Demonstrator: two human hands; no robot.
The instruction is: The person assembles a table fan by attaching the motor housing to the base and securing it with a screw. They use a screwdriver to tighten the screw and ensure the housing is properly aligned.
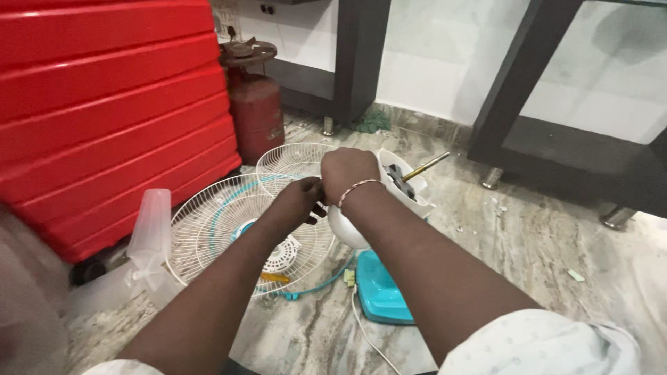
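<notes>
The right hand (349, 172) is curled over the top of the white fan motor (389, 201), which stands on its blue base (379, 292) on the floor. The left hand (300, 198) is closed, pinching something small beside the motor. Two white fan guards (208, 229) lie just behind.

Marble floor (556, 243) bears fan grilles (229, 229), teal base (379, 292).
</notes>
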